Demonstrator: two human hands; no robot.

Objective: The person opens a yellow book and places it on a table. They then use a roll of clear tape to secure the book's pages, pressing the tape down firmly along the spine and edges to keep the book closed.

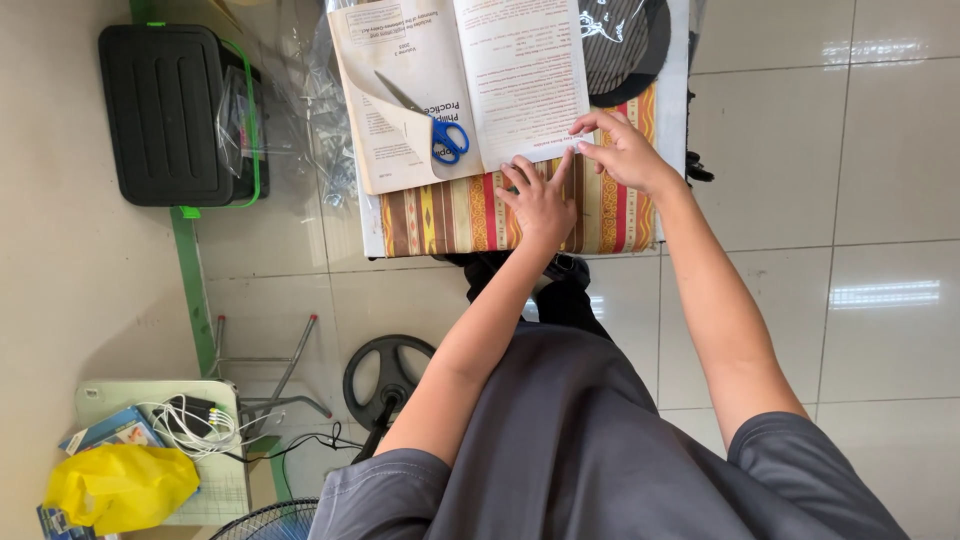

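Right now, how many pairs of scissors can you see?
1. The blue-handled scissors lie on the open booklet, left of both hands; the curled page partly covers their blades. Others may be hidden under pages.

Both bare arms reach forward, nearly straight, converging. The left hand (540,200) lies palm down, fingers spread and pointing ahead. The right hand (622,150) arches just beside it, wrist bent, thumb and forefinger pinched together.

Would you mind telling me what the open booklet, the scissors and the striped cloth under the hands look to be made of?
Booklet: thin matte paper; one page corner curls over. Scissors: glossy blue handles, probably plastic, with grey blades, likely metal. Cloth: apparently woven fabric, matte, with red, yellow and brown patterned stripes. The left hand and right hand touch the booklet's edge.
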